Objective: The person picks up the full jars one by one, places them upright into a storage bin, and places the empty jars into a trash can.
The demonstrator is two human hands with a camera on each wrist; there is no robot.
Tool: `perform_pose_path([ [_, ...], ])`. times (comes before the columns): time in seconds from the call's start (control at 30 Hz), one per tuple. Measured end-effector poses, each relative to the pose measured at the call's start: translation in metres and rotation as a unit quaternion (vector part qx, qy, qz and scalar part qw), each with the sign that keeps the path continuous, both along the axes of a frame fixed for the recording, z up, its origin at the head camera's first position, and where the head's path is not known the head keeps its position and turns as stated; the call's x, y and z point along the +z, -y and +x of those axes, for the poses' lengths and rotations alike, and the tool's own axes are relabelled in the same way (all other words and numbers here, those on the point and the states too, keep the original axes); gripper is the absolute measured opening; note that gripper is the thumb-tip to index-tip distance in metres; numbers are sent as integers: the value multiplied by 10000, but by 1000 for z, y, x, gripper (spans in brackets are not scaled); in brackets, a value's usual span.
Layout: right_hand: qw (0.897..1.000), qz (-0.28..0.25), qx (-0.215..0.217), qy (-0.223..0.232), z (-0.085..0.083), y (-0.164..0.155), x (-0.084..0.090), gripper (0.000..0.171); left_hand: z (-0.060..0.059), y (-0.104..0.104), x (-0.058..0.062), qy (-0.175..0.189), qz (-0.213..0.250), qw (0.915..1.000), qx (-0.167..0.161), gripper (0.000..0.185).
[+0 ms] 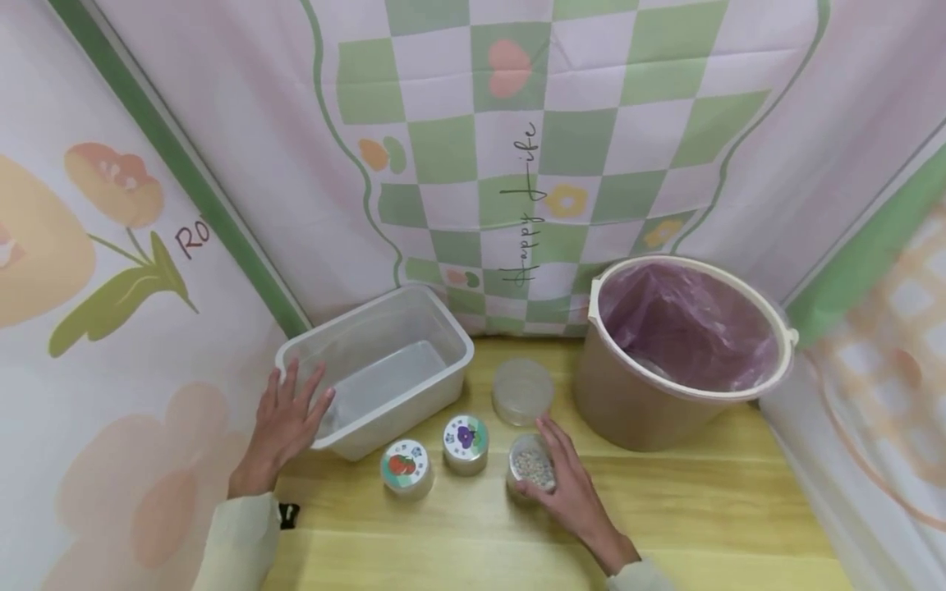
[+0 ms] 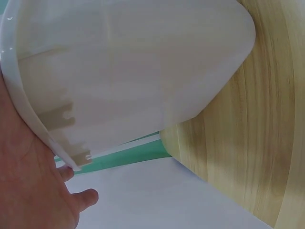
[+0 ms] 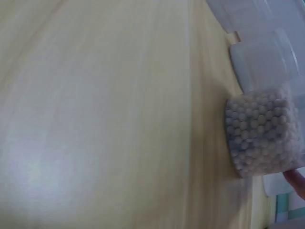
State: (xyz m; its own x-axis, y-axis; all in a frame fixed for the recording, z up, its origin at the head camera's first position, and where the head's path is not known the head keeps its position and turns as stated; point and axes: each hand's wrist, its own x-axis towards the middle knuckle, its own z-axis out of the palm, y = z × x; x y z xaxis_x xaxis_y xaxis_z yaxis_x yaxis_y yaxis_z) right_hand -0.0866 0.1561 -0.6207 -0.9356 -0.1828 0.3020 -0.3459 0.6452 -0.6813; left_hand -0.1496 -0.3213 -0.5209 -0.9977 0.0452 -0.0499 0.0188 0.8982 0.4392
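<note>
My left hand lies over the left rim of a white plastic bin, its fingers spread. The left wrist view shows the palm against the bin's rim. My right hand holds a clear jar of small pale beads between thumb and fingers. In the right wrist view the bead jar stands on the table with a fingertip at its side. Left of it are a jar with a purple-flower lid and a jar with a tomato-picture lid.
A round translucent container or lid lies behind the bead jar. At the right stands a beige bucket lined with a purple bag. Near my left sleeve is a small black object. Patterned cloth walls surround the wooden table.
</note>
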Motion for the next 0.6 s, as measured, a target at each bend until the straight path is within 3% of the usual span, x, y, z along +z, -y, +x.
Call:
perform_pose_path([
  [0.27,9955,450,189,-813,-2,-3,-5,104,-2,-3,-1,-135,61,9999,8,71],
  [0.43,9951,502,173,-832,-4,-1,2,95,-3,-3,-2,-100,11,9999,6,70],
  [0.6,9950,515,215,-824,-10,4,21,90,-2,-2,-2,20,-66,10000,36,70],
])
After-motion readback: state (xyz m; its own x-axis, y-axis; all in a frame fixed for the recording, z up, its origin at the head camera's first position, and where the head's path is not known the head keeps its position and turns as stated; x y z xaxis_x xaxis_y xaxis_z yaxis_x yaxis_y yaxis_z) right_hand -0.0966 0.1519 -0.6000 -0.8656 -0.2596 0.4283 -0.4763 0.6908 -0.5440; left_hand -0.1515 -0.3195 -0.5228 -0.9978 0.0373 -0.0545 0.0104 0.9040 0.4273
